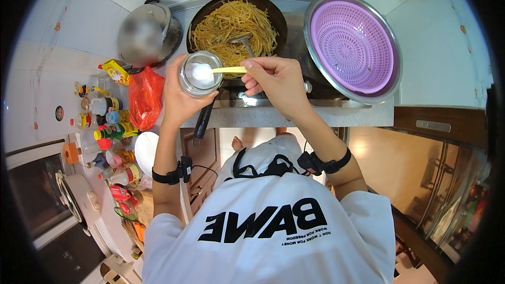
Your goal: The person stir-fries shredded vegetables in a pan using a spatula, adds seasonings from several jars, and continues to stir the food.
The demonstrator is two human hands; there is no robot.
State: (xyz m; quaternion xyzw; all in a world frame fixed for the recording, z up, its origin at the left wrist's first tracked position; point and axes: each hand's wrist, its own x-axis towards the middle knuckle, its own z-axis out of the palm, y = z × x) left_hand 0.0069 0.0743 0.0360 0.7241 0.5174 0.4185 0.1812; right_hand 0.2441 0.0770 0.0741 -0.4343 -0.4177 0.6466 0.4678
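Note:
My left hand (177,104) grips a clear glass jar (200,88), its open mouth tilted towards me. In my right hand (278,81) is the handle of a small yellow spoon (232,70). The spoon's far end lies at the jar's mouth, where a white substance (202,72) shows; whether it sits on the spoon or in the jar I cannot tell. Just beyond both hands, a dark wok (282,23) holds shredded, noodle-like yellow food (236,19). A metal spatula (245,41) rests in the food, and the wok's black handle (204,122) juts over the counter edge.
A purple plastic colander (347,47) sits inside a metal basin (397,57) at right. A lidded pot (148,33) stands at left. Beside my left forearm are a red plastic bag (145,98), a white plate (146,152) and several condiment bottles (118,131). A rice cooker (81,199) stands farther left.

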